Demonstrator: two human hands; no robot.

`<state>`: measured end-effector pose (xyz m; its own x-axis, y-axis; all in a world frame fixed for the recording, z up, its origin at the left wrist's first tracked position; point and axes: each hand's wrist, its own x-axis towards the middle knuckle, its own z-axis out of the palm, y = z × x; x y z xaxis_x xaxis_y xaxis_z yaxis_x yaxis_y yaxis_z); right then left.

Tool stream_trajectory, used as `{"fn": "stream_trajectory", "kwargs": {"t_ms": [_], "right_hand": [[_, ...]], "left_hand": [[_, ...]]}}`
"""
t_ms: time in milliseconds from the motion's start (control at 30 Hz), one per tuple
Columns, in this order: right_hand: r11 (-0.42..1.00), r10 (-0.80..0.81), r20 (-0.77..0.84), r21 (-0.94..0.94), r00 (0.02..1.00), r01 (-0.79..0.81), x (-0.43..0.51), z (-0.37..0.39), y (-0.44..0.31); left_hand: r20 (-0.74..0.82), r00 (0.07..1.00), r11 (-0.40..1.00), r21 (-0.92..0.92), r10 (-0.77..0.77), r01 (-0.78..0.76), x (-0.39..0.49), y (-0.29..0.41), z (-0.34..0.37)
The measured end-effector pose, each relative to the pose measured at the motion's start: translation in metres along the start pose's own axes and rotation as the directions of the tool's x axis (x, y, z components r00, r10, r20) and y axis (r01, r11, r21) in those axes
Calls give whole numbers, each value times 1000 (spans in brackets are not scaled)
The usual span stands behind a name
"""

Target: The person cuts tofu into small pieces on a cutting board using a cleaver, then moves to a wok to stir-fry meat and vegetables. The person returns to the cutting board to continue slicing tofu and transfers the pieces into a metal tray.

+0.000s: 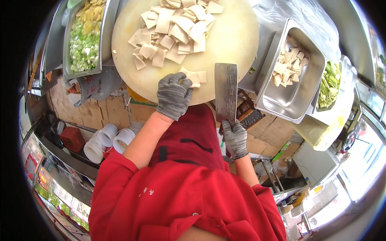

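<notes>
My left hand (174, 98), in a grey knit glove, is at the near edge of a round, pale chopping board (232, 39). Its curled fingers press against the left end of a few flat, pale slices (197, 77) that look like pressed tofu. In my right hand (235, 138), gloved alike, is the handle of a cleaver (226, 90). The cleaver's broad blade points away from me and overlaps the board's near right edge, to the right of those slices. Farther up the board lies a loose heap of similar cut pieces (169, 36).
At right, a deep steel pan (297, 104) contains more pale pieces (291, 64). Beyond it are cut green vegetables (329, 86). A steel tray (104, 45) at left holds chopped scallions (86, 45) and yellow slices (92, 15). White buckets (108, 134) and a red crate (72, 139) stand low at left.
</notes>
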<state>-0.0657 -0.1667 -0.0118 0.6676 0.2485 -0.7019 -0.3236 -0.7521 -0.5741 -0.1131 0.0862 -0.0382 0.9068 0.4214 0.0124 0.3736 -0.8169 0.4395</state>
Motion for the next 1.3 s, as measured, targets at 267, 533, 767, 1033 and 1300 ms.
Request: {"fn": "stream_trajectory", "kwargs": {"t_ms": [267, 533, 767, 1033, 1300], "right_hand": [[999, -19, -22, 28, 1000, 20, 0, 0, -6], [996, 28, 0, 82, 1000, -28, 0, 2, -4], [992, 30, 12, 120, 999, -32, 1, 1, -8], [992, -5, 2, 127, 1000, 5, 1, 0, -8], [993, 2, 11, 117, 1000, -4, 2, -1, -7]], "left_hand": [[-19, 992, 983, -139, -123, 119, 4, 0, -1], [-9, 999, 985, -166, -47, 44, 0, 13, -7], [214, 968, 808, -543, -129, 228, 20, 5, -12], [204, 950, 922, -261, -236, 285, 30, 3, 0], [45, 998, 993, -114, 35, -30, 11, 14, -5]]}}
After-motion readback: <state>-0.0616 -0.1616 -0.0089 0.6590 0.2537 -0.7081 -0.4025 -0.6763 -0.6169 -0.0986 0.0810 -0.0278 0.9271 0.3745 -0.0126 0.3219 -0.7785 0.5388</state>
